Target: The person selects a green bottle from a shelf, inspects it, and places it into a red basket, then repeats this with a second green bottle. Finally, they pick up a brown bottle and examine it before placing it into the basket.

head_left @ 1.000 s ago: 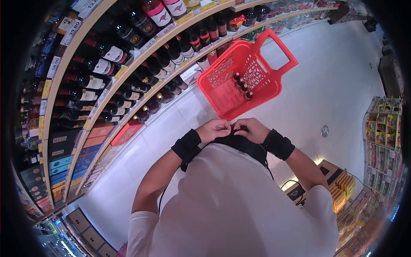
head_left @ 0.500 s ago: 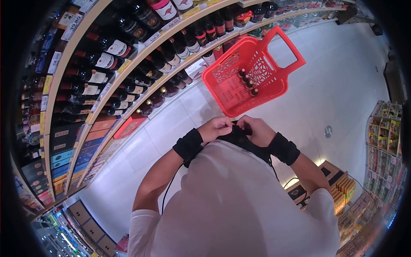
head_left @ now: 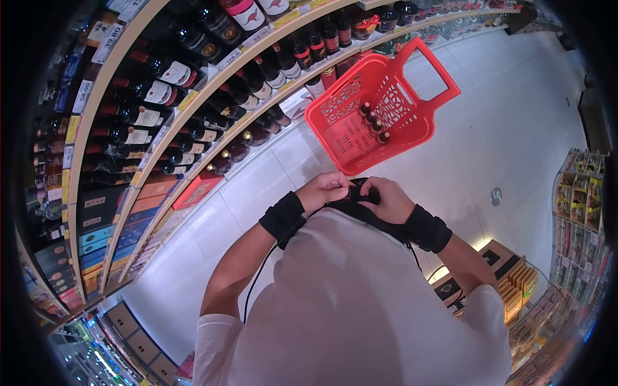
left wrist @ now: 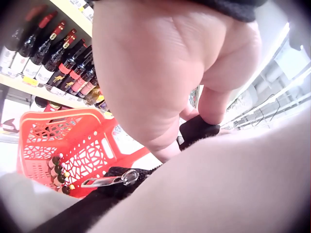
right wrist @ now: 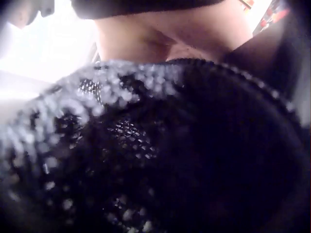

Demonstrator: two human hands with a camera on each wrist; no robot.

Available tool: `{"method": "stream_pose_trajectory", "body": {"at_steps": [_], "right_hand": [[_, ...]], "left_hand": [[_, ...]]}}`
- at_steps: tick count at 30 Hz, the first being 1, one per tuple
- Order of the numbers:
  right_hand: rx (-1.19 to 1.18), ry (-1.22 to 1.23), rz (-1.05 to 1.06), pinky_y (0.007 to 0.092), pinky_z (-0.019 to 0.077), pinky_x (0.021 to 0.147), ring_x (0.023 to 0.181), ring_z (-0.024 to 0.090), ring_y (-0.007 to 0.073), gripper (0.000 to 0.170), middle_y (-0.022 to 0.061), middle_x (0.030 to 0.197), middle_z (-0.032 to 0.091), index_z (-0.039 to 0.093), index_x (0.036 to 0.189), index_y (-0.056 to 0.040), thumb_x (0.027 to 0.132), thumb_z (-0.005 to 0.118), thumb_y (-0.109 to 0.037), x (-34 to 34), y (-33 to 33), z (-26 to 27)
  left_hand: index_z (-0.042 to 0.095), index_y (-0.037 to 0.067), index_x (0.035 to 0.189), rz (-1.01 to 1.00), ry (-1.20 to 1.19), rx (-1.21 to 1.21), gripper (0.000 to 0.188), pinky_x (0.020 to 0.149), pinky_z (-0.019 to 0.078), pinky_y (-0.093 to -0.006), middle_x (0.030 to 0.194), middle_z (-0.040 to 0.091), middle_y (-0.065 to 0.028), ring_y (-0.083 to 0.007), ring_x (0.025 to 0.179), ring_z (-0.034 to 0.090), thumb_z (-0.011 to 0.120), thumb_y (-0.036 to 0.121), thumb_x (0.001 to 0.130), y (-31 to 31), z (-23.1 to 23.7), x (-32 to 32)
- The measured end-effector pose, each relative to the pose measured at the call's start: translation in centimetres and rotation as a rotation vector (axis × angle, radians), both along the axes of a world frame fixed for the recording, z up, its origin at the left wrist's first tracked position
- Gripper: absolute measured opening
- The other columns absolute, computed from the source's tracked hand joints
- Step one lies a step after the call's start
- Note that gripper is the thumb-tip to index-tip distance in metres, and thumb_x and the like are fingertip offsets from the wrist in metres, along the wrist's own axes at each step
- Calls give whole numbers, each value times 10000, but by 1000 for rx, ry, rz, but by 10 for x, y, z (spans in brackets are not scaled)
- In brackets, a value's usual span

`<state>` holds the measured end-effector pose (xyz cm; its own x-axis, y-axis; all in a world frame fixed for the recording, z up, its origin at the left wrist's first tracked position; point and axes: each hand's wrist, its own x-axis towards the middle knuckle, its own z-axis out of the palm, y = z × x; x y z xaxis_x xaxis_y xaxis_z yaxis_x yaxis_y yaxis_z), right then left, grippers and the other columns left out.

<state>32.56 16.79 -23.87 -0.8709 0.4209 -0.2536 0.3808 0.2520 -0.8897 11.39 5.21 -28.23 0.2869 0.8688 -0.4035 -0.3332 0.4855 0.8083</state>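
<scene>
At the waist of the white shirt, a black fabric bag lies under both hands. My left hand has its fingers curled and pinches at the bag's upper edge. Curled round a small black item, my right hand sits close beside it. The left wrist view shows my left hand large, the black item by the fingers, and a metal zipper pull on the bag. Dark mesh fabric fills most of the right wrist view, below my right hand; its fingertips are hidden.
A red basket with several small bottles stands on the floor ahead. Curved shelves of wine bottles run along the left. Snack racks stand at the right, and a box display is near the right elbow.
My right hand has shifted slightly right, and the small black item now shows between the hands. The basket sits a little further right in the head view.
</scene>
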Motion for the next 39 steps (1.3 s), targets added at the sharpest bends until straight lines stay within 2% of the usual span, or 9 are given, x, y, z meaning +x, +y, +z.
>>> {"method": "stream_pose_trajectory", "body": {"at_steps": [2, 4, 8, 11, 17, 23, 29, 32, 39], "right_hand": [[40, -42, 34, 410, 502, 763, 839, 626, 353, 269, 151, 841, 641, 579, 918, -27, 728, 759, -91, -2, 2, -4], [110, -68, 80, 411, 505, 760, 834, 629, 352, 252, 153, 836, 644, 588, 904, -27, 730, 758, -93, -4, 2, -4], [4, 23, -25, 417, 508, 748, 823, 633, 352, 252, 155, 845, 646, 598, 903, -24, 724, 763, -90, -11, -3, 6], [-2, 64, -27, 398, 510, 742, 816, 642, 330, 277, 158, 848, 646, 613, 931, -19, 715, 772, -87, -13, -4, 3], [-72, 34, 43, 357, 510, 713, 748, 642, 287, 254, 149, 821, 653, 653, 920, 3, 711, 777, -74, -11, 4, -1], [139, 14, 18, 308, 499, 664, 696, 611, 214, 243, 96, 782, 629, 681, 898, -11, 707, 812, -83, 4, 29, 9], [112, -11, 7, 335, 514, 681, 714, 634, 232, 285, 122, 830, 667, 694, 925, -25, 695, 826, -132, 19, 45, 13], [82, 0, 56, 336, 514, 679, 713, 635, 233, 283, 121, 838, 668, 690, 924, -22, 698, 824, -126, 17, 44, 8], [141, 23, 209, 365, 500, 689, 752, 628, 277, 240, 123, 832, 653, 680, 914, -31, 722, 792, -121, 4, 37, 9]], "left_hand": [[556, 36, 989, 7, 16, 40, 55, 913, 480, -269, 1148, 584, -69, -114, 1003, 576, 563, 85, 966, 0, 1, 1], [545, 24, 1041, 32, -6, 15, 81, 981, 475, -335, 1188, 578, -90, -168, 1089, 578, 532, 74, 979, -1, 0, 1], [526, 11, 1102, 197, -307, -123, 141, 1026, 470, -429, 1208, 569, -132, -263, 1166, 575, 509, 99, 993, -3, 12, -4], [506, 7, 1120, 170, -279, -107, 169, 1030, 463, -464, 1204, 565, -155, -310, 1165, 580, 498, 127, 1001, -1, 21, -4], [518, 22, 1105, 157, -247, -159, 162, 964, 495, -370, 1162, 597, -129, -243, 1070, 625, 512, 146, 1001, -4, 9, -1], [570, 14, 977, -44, 354, 152, 114, 812, 480, -280, 1032, 640, -63, -159, 859, 613, 538, 123, 982, -7, -7, 11], [573, -11, 918, -155, 738, 470, 100, 743, 489, -320, 922, 661, -99, -181, 824, 622, 602, 85, 913, 3, 26, 16], [599, -7, 888, -225, 599, 193, 92, 704, 494, -351, 900, 682, -133, -251, 793, 642, 623, 82, 885, 11, 40, 23], [653, 37, 828, -280, 1026, 200, 135, 738, 505, -404, 873, 646, -169, -338, 817, 634, 701, 160, 798, 14, 29, 26]]}}
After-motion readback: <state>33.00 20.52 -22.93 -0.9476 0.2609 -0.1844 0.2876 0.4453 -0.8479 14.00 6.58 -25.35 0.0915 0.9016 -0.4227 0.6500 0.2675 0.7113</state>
